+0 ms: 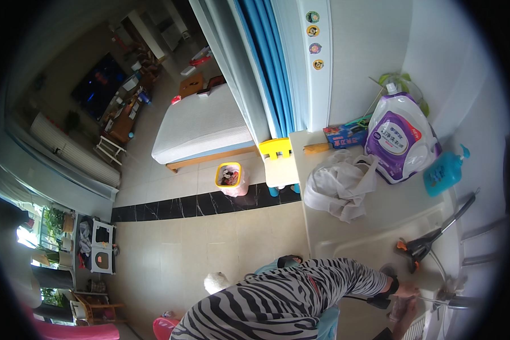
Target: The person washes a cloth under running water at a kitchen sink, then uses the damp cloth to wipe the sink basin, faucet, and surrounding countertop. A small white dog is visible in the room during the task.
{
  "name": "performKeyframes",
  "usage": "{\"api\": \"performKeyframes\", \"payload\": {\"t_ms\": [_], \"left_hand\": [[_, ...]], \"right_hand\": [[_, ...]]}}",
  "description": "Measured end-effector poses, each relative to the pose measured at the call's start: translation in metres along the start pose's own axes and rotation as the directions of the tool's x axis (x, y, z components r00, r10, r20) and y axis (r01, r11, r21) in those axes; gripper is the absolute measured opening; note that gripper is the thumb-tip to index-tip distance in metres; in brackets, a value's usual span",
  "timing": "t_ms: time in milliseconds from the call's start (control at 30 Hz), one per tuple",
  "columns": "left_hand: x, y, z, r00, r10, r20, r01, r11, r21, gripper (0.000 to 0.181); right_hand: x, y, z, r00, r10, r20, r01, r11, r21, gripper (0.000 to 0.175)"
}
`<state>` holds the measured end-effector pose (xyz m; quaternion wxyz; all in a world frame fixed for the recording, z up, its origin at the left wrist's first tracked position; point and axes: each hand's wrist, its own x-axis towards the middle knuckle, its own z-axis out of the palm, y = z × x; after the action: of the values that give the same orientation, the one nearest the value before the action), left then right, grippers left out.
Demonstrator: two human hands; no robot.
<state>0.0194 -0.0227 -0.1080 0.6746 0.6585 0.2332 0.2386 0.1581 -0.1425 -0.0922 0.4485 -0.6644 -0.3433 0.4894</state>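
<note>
In the lower right of the head view, both hands are close together over a white washbasin [365, 242]. A black band circles the wrist of my left hand [406, 290], which reaches in from a zebra-striped sleeve [331, 276]. Just below it, my right hand [409, 313] is closed around a small clear container [396, 309]. The left fingers are beside the container's upper end; their grip is too small to make out. Right of the hands is a metal faucet [463, 302]. A black and orange tool with a metal rod [425, 246] leans in the basin.
On the counter are a crumpled white cloth [340, 185], a purple-and-white detergent bag [397, 138] and a teal pump bottle [443, 174]. A small yellow-backed chair [281, 170] and a yellow-rimmed bin [233, 180] stand on the floor. A fluffy white thing [216, 282] is near my body.
</note>
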Motion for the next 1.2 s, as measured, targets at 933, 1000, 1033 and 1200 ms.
{"api": "performKeyframes", "payload": {"t_ms": [933,1000,1033,1200], "left_hand": [[-0.042,0.021,0.006,0.903,-0.418,-0.100,0.336,0.831,-0.444,0.034],[-0.036,0.011,0.011,0.912,-0.396,-0.110,0.323,0.855,-0.405,0.030],[-0.034,0.007,0.013,0.929,-0.356,-0.107,0.290,0.874,-0.390,0.029],[-0.043,0.018,0.025,0.942,-0.303,-0.143,0.148,0.760,-0.633,0.029]], "right_hand": [[0.019,0.001,0.094,0.710,-0.138,-0.691,-0.093,0.954,-0.285,0.053],[0.019,0.007,0.092,0.692,-0.234,-0.683,-0.027,0.937,-0.348,0.053],[0.017,0.008,0.092,0.702,-0.263,-0.662,-0.092,0.888,-0.450,0.054],[0.008,-0.005,0.092,0.674,-0.330,-0.662,-0.052,0.872,-0.487,0.054]]}}
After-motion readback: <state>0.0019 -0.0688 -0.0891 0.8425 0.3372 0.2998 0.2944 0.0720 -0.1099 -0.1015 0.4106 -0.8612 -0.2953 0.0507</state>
